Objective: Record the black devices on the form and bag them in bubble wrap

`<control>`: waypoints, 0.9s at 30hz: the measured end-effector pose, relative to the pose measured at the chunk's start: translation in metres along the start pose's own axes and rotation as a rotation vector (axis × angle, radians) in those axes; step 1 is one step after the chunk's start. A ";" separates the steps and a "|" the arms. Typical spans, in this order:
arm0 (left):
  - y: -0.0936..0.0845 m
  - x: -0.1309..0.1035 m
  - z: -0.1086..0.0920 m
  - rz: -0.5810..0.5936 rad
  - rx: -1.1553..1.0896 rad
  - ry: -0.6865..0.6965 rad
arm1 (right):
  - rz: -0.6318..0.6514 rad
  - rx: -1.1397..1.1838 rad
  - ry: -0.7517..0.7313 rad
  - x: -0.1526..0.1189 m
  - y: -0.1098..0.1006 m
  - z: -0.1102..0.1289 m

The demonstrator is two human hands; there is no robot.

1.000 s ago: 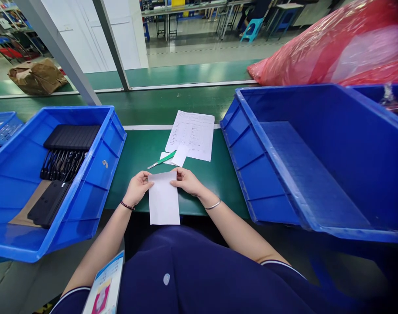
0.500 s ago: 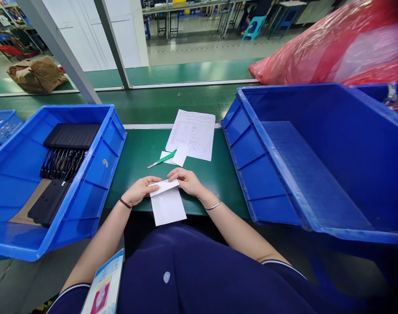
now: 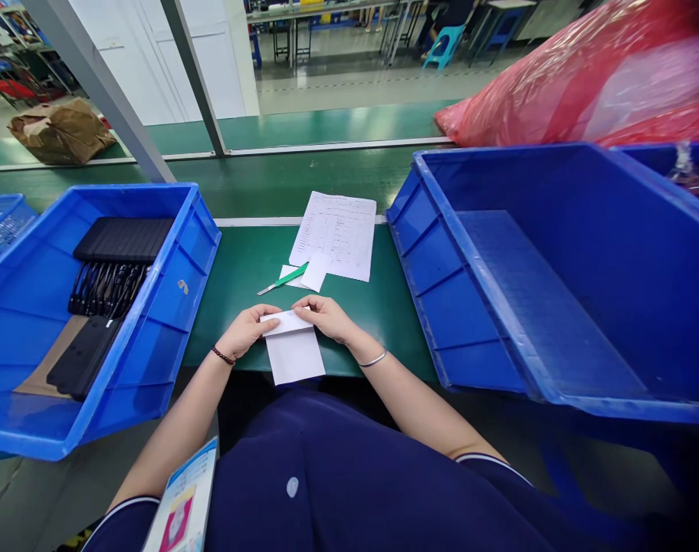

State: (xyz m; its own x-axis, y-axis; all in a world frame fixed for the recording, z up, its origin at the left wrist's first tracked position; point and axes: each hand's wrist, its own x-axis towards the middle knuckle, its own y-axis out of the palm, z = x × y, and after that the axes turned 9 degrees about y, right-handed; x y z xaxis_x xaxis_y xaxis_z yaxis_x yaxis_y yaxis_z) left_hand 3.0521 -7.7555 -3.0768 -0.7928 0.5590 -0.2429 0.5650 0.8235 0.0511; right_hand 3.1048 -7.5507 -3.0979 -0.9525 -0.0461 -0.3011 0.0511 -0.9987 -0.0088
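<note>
Unlike one second ago, the white sheet [image 3: 295,356] has its top folded; left hand [image 3: 251,328] and right hand [image 3: 328,319] pinch it. Crease evenly.

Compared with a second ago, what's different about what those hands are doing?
The white paper, flat before, now has its top edge folded down toward the person, making a flap. The left hand and right hand have drawn closer together; neither has let go. The green-handled knife, printed sheet and blue bins stayed put.
</note>
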 end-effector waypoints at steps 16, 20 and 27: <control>0.002 0.004 0.006 -0.057 0.145 0.079 | -0.053 -0.013 0.000 0.004 0.001 -0.006; 0.002 0.005 0.007 -0.057 0.107 0.059 | -0.072 -0.027 0.011 0.004 0.001 -0.006; 0.005 0.006 0.007 -0.081 0.091 0.059 | -0.057 0.030 0.039 0.006 0.000 -0.006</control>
State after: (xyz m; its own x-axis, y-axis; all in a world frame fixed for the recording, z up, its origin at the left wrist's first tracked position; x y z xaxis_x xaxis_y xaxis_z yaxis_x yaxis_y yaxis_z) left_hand 3.0519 -7.7493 -3.0846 -0.8472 0.4981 -0.1850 0.5149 0.8555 -0.0547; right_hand 3.1012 -7.5511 -3.1055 -0.9412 0.0117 -0.3378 -0.0130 -0.9999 0.0016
